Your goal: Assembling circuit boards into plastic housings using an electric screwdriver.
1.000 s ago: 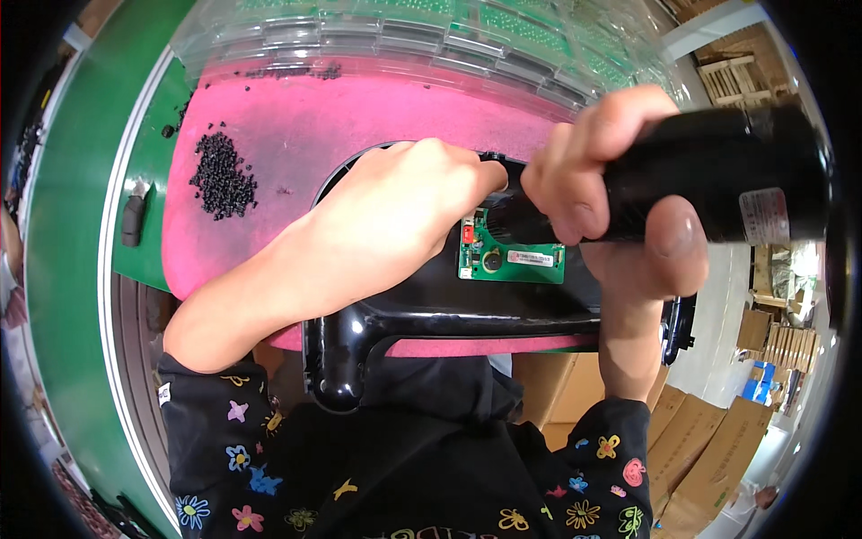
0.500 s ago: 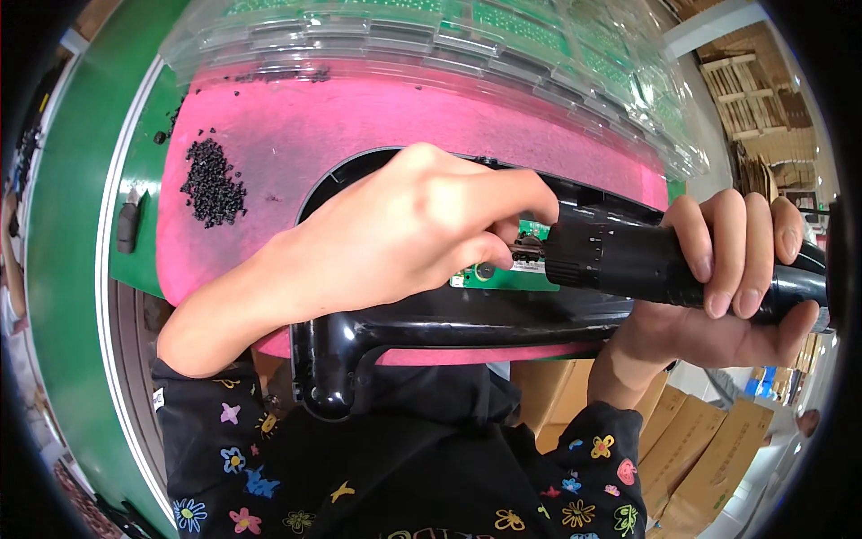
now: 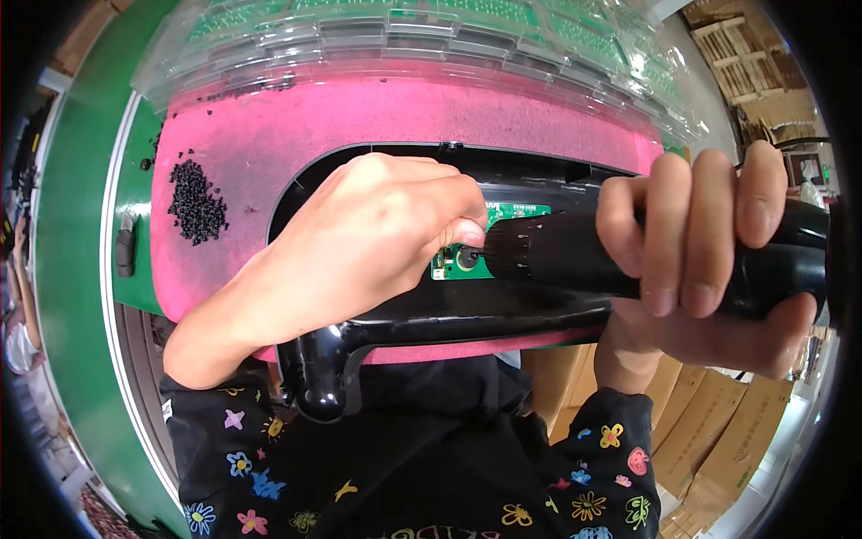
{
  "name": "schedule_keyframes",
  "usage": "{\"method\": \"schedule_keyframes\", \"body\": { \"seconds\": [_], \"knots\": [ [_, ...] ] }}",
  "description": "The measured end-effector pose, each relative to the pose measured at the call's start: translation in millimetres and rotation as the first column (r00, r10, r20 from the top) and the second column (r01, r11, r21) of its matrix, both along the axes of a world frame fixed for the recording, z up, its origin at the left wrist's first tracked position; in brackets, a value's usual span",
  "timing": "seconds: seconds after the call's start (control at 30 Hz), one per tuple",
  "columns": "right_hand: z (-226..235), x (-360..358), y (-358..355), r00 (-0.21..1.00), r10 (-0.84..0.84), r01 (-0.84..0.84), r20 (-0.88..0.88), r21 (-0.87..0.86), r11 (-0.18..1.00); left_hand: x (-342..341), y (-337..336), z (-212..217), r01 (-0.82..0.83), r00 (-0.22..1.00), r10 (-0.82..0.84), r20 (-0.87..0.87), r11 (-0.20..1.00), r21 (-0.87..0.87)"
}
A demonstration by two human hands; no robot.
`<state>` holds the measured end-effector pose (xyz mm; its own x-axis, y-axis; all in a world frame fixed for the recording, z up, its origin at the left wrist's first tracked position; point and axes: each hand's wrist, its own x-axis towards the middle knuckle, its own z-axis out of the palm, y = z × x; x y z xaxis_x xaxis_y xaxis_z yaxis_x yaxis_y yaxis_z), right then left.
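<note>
My right hand (image 3: 696, 242) is wrapped round a black electric screwdriver (image 3: 561, 247), which lies nearly level and points left. Its nose ends at the fingertips of my left hand (image 3: 386, 211). Thumb and forefinger of that hand are pinched together at the bit, and whatever is between them is too hidden to name. Below the fingers sits a green circuit board (image 3: 530, 213) with a round black part (image 3: 467, 258) on it. The board rests inside a shiny black plastic housing (image 3: 467, 314), partly covered by my left hand and the screwdriver.
A pile of small black screws (image 3: 197, 205) lies on the pink mat (image 3: 278, 126). Clear plastic trays (image 3: 404, 45) holding green boards line the far side. A dark-handled tool (image 3: 127, 247) lies at the left. Cardboard boxes (image 3: 718, 440) stand at the lower right.
Both hands and the screwdriver have shifted left over the board, and the nose now meets the round black part. The small dark pieces seen at the bit are now hidden.
</note>
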<state>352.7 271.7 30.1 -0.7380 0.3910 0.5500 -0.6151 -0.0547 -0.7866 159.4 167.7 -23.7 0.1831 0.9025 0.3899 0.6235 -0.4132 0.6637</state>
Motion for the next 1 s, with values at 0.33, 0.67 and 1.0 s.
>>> {"method": "schedule_keyframes", "body": {
  "seconds": [0.33, 0.67, 1.0],
  "knots": [
    [-13.3, -13.2, -4.9, 0.993, 0.062, -0.062, 0.099, -0.004, 0.998, -8.7, 6.4, -1.9, -0.266, 0.964, 0.259, 0.063, 0.916, 0.299],
    [-8.4, -26.6, -20.0, 0.980, 0.102, -0.113, 0.171, 0.061, 0.992, -11.1, 4.1, -13.4, -0.172, 0.984, 0.160, 0.073, 0.963, 0.206],
    [-9.5, -31.8, -32.2, 0.966, 0.090, -0.121, 0.244, 0.115, 0.986, -13.6, 1.0, -19.6, -0.113, 0.987, 0.101, 0.121, 0.989, 0.097]
  ]
}}
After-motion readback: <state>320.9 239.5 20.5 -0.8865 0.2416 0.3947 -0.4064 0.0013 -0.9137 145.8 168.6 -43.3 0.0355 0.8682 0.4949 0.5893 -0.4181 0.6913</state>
